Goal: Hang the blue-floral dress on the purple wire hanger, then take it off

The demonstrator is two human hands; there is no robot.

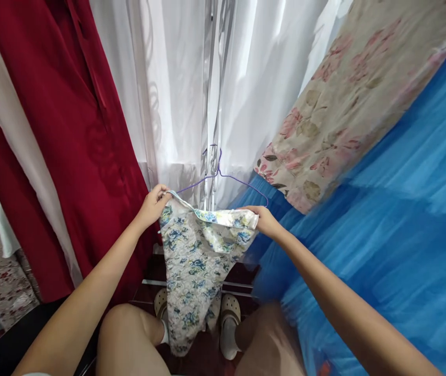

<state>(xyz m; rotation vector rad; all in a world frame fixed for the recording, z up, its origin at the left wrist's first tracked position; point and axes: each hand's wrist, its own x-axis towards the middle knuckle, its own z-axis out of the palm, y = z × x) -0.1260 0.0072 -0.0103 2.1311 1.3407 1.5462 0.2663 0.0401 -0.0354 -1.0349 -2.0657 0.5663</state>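
At frame centre, we spread a white, blue-flowered cloth garment (194,261), left hand (155,203) and right hand (265,218) gripping its top; moving it seems to need even tension.

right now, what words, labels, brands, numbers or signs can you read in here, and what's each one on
None that I can read.
Floral garment in both hands: printed flowers, no lettering I can make out.
Purple hanger: no marking visible.
Clogs: any mark is too small to read.
Red cloth and blue fabric: no writing seen.
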